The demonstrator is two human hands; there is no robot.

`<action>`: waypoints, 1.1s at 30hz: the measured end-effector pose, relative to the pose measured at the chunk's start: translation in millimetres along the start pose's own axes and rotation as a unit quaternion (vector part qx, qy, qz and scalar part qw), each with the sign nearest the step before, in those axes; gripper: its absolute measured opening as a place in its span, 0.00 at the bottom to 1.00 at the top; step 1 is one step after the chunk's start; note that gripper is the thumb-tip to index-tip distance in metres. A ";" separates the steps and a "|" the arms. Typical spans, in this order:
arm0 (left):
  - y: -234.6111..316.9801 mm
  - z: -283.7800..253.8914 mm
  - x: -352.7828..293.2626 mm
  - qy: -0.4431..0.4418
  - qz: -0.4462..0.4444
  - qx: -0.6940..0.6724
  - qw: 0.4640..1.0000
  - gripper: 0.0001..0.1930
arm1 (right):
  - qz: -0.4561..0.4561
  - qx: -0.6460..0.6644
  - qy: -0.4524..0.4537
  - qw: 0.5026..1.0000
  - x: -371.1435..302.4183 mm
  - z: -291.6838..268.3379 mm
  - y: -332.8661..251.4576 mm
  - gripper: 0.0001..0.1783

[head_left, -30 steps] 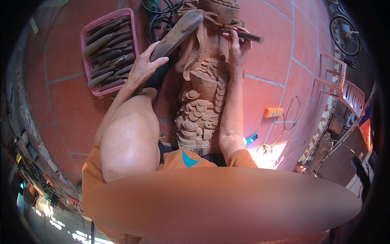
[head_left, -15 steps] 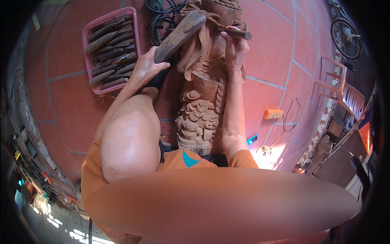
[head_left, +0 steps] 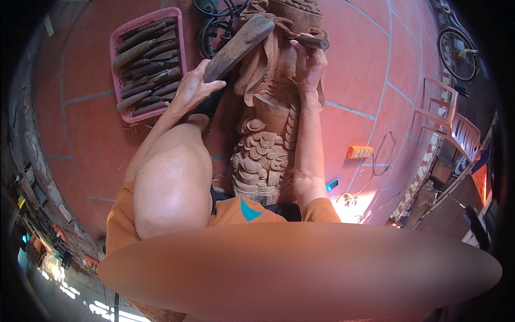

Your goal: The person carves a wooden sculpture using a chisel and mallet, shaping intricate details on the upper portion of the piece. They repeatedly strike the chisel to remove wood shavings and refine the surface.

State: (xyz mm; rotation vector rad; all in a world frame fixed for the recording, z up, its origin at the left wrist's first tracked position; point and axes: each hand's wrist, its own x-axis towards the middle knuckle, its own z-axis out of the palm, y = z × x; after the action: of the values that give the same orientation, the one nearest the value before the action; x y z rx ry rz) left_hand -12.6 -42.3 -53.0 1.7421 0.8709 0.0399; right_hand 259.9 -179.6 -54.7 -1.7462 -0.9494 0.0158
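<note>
A carved wooden statue [head_left: 264, 142] lies lengthwise in front of me, its surface cut into folds, scales and rounded shapes. My left hand [head_left: 193, 87] is closed round the lower end of a flat wooden mallet [head_left: 240, 48], whose broad end slants up over the carving's left side. At the carving's upper right, my right hand [head_left: 309, 68] pinches a chisel [head_left: 315, 42] by its dark handle. The handle's butt points right, and the blade end is hard to make out against the wood. Mallet and chisel are apart.
A pink tray [head_left: 115, 80] full of several chisels stands at the left. Near the top lies a corded green power tool [head_left: 206, 6]. To the right are an orange power strip [head_left: 360, 152] with a cable, a plastic chair [head_left: 448, 112] and a bicycle wheel [head_left: 457, 53].
The chisel handle has shifted slightly left and turned, with my right hand moving along with it. My left hand and the mallet have barely moved.
</note>
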 end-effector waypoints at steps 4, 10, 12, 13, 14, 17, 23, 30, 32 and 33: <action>0.8 0.6 0.0 -0.007 -0.024 0.005 1.000 0.30 | -0.023 -0.041 -0.016 0.999 1.1 -0.2 -2.8 0.15; 16.6 -6.1 -5.0 0.004 0.005 -0.022 1.000 0.29 | -0.037 -0.061 -0.027 0.997 4.5 8.0 -6.2 0.16; 28.9 -12.0 -9.1 0.007 0.010 -0.061 0.998 0.28 | -0.090 -0.101 -0.025 0.991 5.3 10.4 -8.0 0.16; 36.4 -14.7 -10.8 0.024 0.063 -0.067 0.995 0.28 | -0.086 -0.094 -0.030 0.991 5.4 11.3 -9.1 0.16; 44.3 -17.3 -12.4 0.041 0.108 -0.075 0.990 0.28 | -0.086 -0.089 -0.033 0.992 5.5 11.8 -10.3 0.16; 66.1 -26.0 -18.3 0.092 0.227 -0.036 0.969 0.31 | -0.077 -0.094 -0.037 0.992 5.3 11.1 -13.2 0.15; 86.4 -27.1 -17.0 0.033 0.242 0.100 0.965 0.32 | -0.071 -0.122 -0.024 0.990 2.0 8.6 -14.5 0.17; 110.5 -42.8 -24.9 0.034 0.270 0.074 0.960 0.32 | -0.040 -0.121 -0.058 0.990 0.4 5.3 -7.9 0.18; 119.5 -46.3 -30.3 0.074 0.324 0.045 0.942 0.33 | -0.047 -0.143 -0.069 0.986 -0.8 3.6 -4.5 0.18; 123.0 -46.1 -29.9 0.092 0.354 0.051 0.930 0.33 | -0.050 -0.155 -0.075 0.984 -1.4 2.7 -2.7 0.19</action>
State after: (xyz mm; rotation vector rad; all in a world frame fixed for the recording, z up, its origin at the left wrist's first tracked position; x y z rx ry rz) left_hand 10.3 -33.1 79.4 2.0953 0.3336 0.6528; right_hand 256.2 -178.0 -54.2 -2.0006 -1.1995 -0.0711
